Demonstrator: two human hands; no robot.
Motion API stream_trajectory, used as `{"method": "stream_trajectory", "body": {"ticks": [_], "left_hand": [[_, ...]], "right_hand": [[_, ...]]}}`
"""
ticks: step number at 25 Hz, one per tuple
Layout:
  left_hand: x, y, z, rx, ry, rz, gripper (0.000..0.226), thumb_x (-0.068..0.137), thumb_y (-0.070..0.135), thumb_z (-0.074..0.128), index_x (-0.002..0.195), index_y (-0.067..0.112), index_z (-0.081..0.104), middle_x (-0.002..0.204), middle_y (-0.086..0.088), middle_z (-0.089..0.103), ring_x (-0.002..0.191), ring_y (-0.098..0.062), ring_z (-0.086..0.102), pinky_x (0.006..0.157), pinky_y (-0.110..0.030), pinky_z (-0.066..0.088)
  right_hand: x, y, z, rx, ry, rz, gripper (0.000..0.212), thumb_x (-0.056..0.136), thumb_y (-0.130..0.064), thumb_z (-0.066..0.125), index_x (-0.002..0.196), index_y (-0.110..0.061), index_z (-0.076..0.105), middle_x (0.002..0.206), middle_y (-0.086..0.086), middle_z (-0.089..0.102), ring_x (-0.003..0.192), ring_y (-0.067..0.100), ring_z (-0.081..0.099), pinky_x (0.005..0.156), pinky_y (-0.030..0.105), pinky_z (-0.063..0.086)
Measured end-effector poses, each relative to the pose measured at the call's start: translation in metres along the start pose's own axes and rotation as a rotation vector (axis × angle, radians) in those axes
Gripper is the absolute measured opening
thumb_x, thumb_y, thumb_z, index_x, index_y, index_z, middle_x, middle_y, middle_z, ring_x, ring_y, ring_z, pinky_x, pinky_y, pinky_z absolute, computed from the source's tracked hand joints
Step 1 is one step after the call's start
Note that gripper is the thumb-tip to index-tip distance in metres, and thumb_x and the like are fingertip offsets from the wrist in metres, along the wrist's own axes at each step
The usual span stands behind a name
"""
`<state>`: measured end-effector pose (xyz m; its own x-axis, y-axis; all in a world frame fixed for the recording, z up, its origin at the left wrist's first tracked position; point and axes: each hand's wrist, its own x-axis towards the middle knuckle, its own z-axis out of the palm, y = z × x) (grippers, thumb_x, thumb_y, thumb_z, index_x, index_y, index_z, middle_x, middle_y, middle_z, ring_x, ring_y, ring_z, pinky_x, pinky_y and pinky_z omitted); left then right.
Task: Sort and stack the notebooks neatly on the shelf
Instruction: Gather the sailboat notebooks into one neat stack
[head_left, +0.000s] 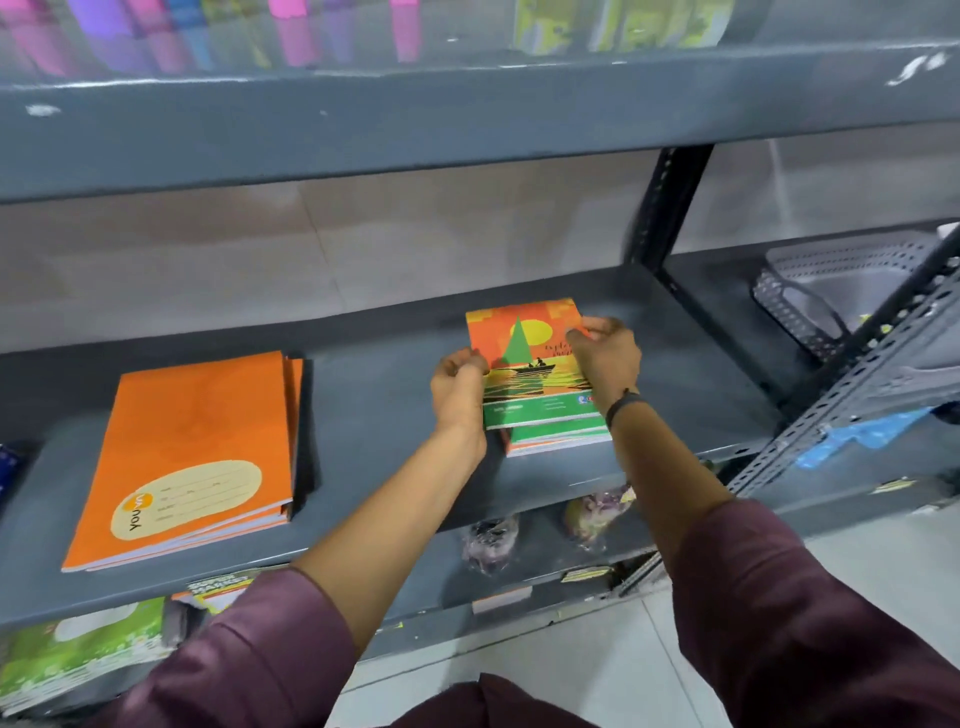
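On the grey metal shelf (389, 384) lie two piles of notebooks. At the left is a stack of plain orange notebooks (192, 452) with a cream label. In the middle is a smaller stack of sailboat-cover notebooks (524, 364), orange and green. My left hand (460, 387) grips the left edge of the top sailboat notebook, and my right hand (605, 361) grips its right edge. That top notebook sits slightly skewed over the ones below, whose green lower edges stick out toward me.
A grey perforated basket (831, 291) stands on the neighbouring shelf at the right, behind a slotted upright (670, 208). The shelf board above (467, 119) hangs low. Below are green notebooks (78, 649) and wrapped packets (491, 540).
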<state>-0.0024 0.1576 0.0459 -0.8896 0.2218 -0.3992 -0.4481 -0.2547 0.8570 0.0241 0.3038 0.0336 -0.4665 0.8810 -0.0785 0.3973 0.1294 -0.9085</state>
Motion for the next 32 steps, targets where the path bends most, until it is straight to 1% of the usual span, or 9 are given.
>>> {"method": "stream_trajectory", "body": {"ticks": [3,7,9,13,18,21,25,29,32], "left_hand": [[0.001,-0.014,0.014,0.084,-0.058,-0.036,0.016,0.084,0.002,0.05,0.084,0.018,0.051,0.085,-0.005,0.06,0.073,-0.018,0.058,0.061,-0.024,0.047],[0.009,-0.029,0.006,0.159,0.003,0.001,0.007,0.089,0.013,0.05,0.089,0.019,0.053,0.086,0.001,0.06,0.09,-0.02,0.053,0.063,-0.022,0.044],[0.018,-0.03,-0.004,0.128,0.06,-0.041,0.014,0.091,0.026,0.047,0.102,0.019,0.054,0.101,0.0,0.062,0.1,-0.018,0.05,0.073,-0.024,0.043],[0.035,-0.027,-0.005,0.094,-0.111,-0.189,0.067,0.092,0.054,0.026,0.146,0.013,0.019,0.156,-0.004,0.022,0.142,-0.021,0.024,0.115,-0.036,0.019],[0.032,-0.027,0.015,0.061,-0.344,-0.294,0.073,0.083,0.07,0.024,0.117,0.015,0.058,0.121,-0.014,0.064,0.097,-0.028,0.066,0.072,-0.036,0.054],[0.035,-0.029,0.014,0.149,-0.371,-0.279,0.066,0.084,0.069,0.024,0.106,0.018,0.06,0.117,-0.013,0.065,0.1,-0.03,0.064,0.077,-0.037,0.053],[0.031,-0.025,-0.004,0.549,-0.518,-0.145,0.096,0.061,0.073,0.057,0.136,0.016,0.037,0.135,0.001,0.049,0.126,-0.021,0.046,0.109,-0.034,0.033],[0.02,-0.045,-0.024,0.943,-0.584,0.062,0.096,0.061,0.01,0.084,0.137,0.011,0.026,0.136,-0.004,0.047,0.121,-0.015,0.046,0.098,-0.02,0.037],[0.021,-0.056,-0.015,1.026,-0.389,0.193,0.091,0.056,0.008,0.086,0.13,0.008,0.033,0.131,-0.009,0.054,0.117,-0.022,0.052,0.097,-0.027,0.042]], "right_hand": [[0.011,0.019,-0.01,-0.046,-0.017,0.017,0.027,0.081,-0.023,0.062,0.106,-0.014,0.069,0.109,0.012,0.072,0.106,0.029,0.064,0.09,0.03,0.048],[0.028,0.036,-0.019,0.029,-0.074,0.044,0.015,0.084,-0.033,0.061,0.078,-0.02,0.061,0.089,0.007,0.064,0.085,0.022,0.055,0.077,0.027,0.041],[0.039,0.044,-0.036,0.125,-0.126,0.133,0.029,0.088,-0.045,0.054,0.093,-0.017,0.06,0.097,0.009,0.06,0.091,0.023,0.054,0.076,0.029,0.043],[0.053,0.049,-0.049,0.41,-0.544,0.309,0.077,0.093,-0.059,0.027,0.148,-0.007,0.022,0.156,0.014,0.028,0.144,0.027,0.029,0.12,0.039,0.023],[0.041,0.033,-0.031,0.256,-0.765,0.214,0.077,0.09,-0.067,0.012,0.137,-0.015,0.044,0.145,0.014,0.048,0.131,0.032,0.047,0.115,0.047,0.031],[0.036,0.032,-0.032,0.208,-0.787,0.162,0.072,0.09,-0.066,0.012,0.122,-0.02,0.057,0.13,0.011,0.061,0.113,0.029,0.059,0.1,0.039,0.044],[0.035,0.04,-0.048,-0.041,-0.821,-0.024,0.068,0.087,-0.068,0.028,0.131,-0.022,0.053,0.132,0.004,0.061,0.119,0.024,0.058,0.102,0.041,0.045],[0.025,0.063,-0.074,-0.28,-0.929,-0.235,0.056,0.078,-0.032,0.074,0.129,-0.024,0.052,0.127,0.0,0.065,0.117,0.021,0.061,0.108,0.043,0.042],[0.014,0.067,-0.077,-0.369,-0.853,-0.281,0.064,0.067,-0.015,0.084,0.124,-0.017,0.055,0.125,0.005,0.066,0.114,0.025,0.063,0.1,0.032,0.046]]}}
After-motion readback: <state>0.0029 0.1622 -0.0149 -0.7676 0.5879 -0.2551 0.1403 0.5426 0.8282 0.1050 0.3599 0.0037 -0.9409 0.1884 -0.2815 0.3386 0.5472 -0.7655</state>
